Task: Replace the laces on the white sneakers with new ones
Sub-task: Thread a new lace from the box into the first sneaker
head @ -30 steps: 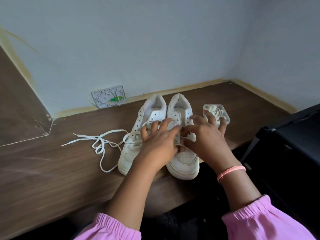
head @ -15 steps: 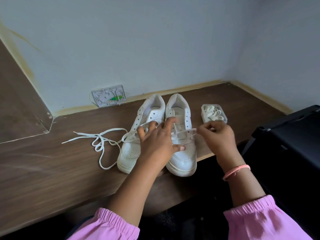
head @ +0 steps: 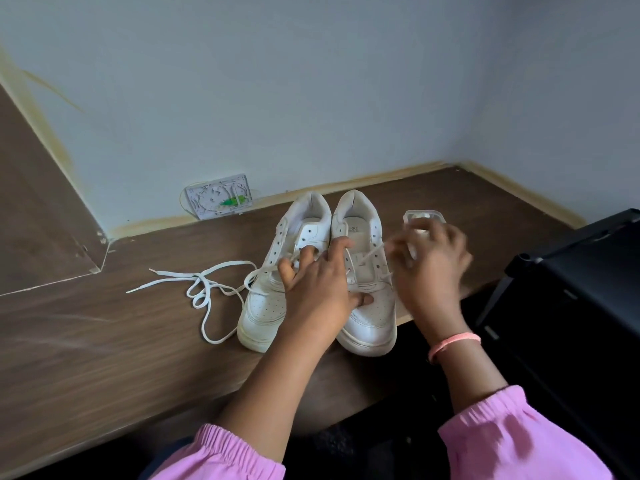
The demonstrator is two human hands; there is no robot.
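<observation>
Right hand [head: 429, 268]: motion-blurred; fingers seem to pinch a strand of the old lace [head: 372, 252] above the right sneaker's [head: 367, 271] eyelets. The blur keeps me from seeing the pinch itself.
Left hand [head: 317, 287]: presses down over both shoes; fingers spread, thumb on the right sneaker's toe box, fingertips among the laces at the throat of the left sneaker [head: 277, 271]. Holding the pair steady, I judge, not pinching.
Just changed: a second ago both hands were bunched together over the right sneaker's lower eyelets. Then the right hand drew out toward the container side, a strand trailing. Now it is up at the lace again and moving fast.
Meaning: unlacing of the right sneaker is under way, row by row. Upper eyelets already bare, lace only across the lower rows.
Left sneaker: upper eyelets open; a white lace [head: 207, 289] trails from its lower part and lies looped on the wooden tabletop [head: 104, 358] to its left.
New laces: in a small clear container [head: 424, 216] just beyond the right hand, mostly hidden by it. Not yet taken out.
Count: two sneakers, side by side, toes at the table edge. Two old laces, both partly out. One container. Two hands, one pink wristband [head: 453, 341].
Surroundings: wall plate [head: 218, 200] behind; black rack [head: 571, 306] at right.
</observation>
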